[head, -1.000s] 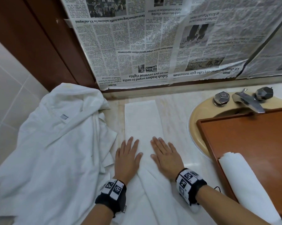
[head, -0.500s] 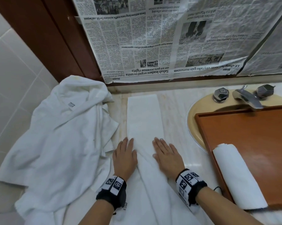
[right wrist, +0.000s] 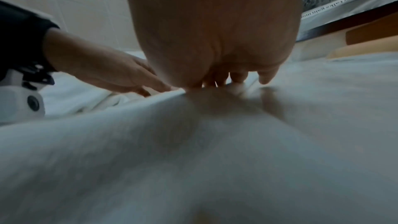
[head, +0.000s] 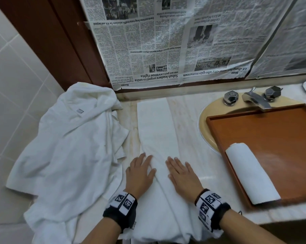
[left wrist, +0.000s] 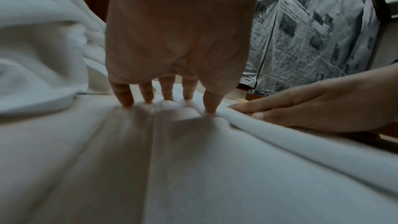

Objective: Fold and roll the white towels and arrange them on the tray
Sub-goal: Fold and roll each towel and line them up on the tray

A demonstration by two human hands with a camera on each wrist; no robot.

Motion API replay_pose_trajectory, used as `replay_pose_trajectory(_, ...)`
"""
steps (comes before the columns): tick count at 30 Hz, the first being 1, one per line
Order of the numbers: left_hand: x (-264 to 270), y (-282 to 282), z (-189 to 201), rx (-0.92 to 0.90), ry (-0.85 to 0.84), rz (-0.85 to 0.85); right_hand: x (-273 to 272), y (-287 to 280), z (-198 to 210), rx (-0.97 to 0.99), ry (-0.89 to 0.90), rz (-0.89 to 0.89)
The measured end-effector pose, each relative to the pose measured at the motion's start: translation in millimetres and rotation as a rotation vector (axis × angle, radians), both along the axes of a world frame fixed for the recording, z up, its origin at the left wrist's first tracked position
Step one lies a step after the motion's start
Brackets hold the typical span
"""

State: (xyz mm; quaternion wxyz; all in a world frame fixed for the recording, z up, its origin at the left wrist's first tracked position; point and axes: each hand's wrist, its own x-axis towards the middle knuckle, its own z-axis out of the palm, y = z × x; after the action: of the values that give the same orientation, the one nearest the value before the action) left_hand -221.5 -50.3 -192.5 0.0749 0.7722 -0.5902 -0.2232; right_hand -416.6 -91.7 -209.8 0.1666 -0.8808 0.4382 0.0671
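Observation:
A white towel (head: 155, 127) folded into a long narrow strip lies on the marble counter, running away from me; its near end hangs over the front edge. Both hands lie flat on it, palms down, fingers straight: my left hand (head: 139, 171) on its left side, my right hand (head: 182, 175) on its right side, a raised fold between them. In the left wrist view my left hand (left wrist: 165, 94) presses its fingertips into the cloth, with the right hand (left wrist: 301, 108) beside it. A rolled white towel (head: 250, 173) lies on the brown wooden tray (head: 280, 138).
A heap of loose white towels (head: 69, 152) covers the counter's left side against the tiled wall. The tray sits over a beige sink (head: 206, 120) with a chrome tap (head: 256, 99). Newspaper (head: 166, 41) covers the wall behind.
Both hands have slid toward me along the strip, staying flat on it. More of the smoothed far part of the towel now shows beyond the fingers.

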Motion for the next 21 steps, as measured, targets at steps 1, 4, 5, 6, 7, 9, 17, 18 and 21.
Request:
replay_pose_trajectory(1,0,1,-1,0.013,-0.052,-0.016,-1,3,0,-0.009,-0.003,-0.010)
replay_pose_trajectory(4,1,-4,-2,0.026,-0.135,-0.027,-1,-17,4,-0.061,0.027,-0.057)
replay_pose_trajectory(5,-1,-9,-2,0.028,-0.133,-0.024,0,-27,7,-0.060,0.051,-0.032)
replay_pose_trajectory(6,-2,-14,-3,0.027,-0.126,-0.017,0,-37,8,-0.043,0.088,-0.015)
replay_pose_trajectory(7,-4,-21,-3,0.027,-0.116,-0.008,-1,-46,8,-0.015,0.122,-0.011)
replay_pose_trajectory(9,-8,-37,-4,0.050,-0.080,0.012,-3,-64,5,-0.003,0.151,-0.025)
replay_pose_trajectory(17,-11,-66,7,0.012,-0.026,0.063,-9,-94,15,0.111,-0.165,-0.216)
replay_pose_trajectory(18,-9,-63,7,-0.026,-0.020,0.049,-15,-83,16,0.086,-0.215,-0.268)
replay_pose_trajectory(21,-9,-59,11,-0.123,0.048,-0.085,-37,-36,28,0.061,-0.191,-0.442)
